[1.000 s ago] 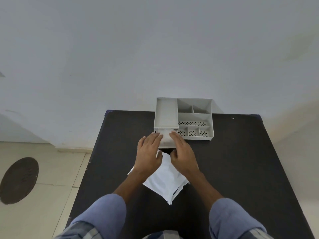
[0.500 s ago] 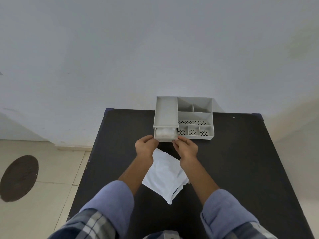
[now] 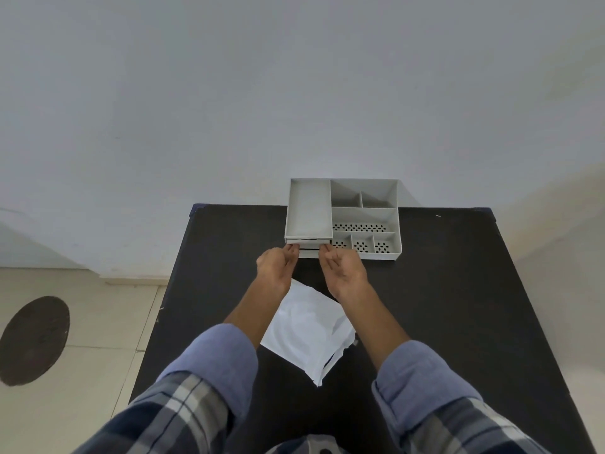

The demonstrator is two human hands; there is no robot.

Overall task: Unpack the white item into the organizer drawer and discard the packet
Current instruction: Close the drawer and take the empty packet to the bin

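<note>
A grey organizer (image 3: 363,211) stands at the far edge of the black table (image 3: 458,290). Its drawer (image 3: 309,253) sits under the left tray and is pushed almost flush, so its inside is hidden and the white item cannot be seen. My left hand (image 3: 276,267) touches the drawer's left front corner with its fingertips. My right hand (image 3: 343,268) touches the right front corner the same way. The white packet (image 3: 307,332) lies flat and torn on the table between my forearms.
The organizer has an open tray on the left and several small compartments, some perforated, on the right. A pale wall rises behind the table. To the left lies a tiled floor with a dark round cover (image 3: 32,339).
The drawer, open with the white item visible inside, has been pushed in by both hands. My hands moved forward, away from the packet.
</note>
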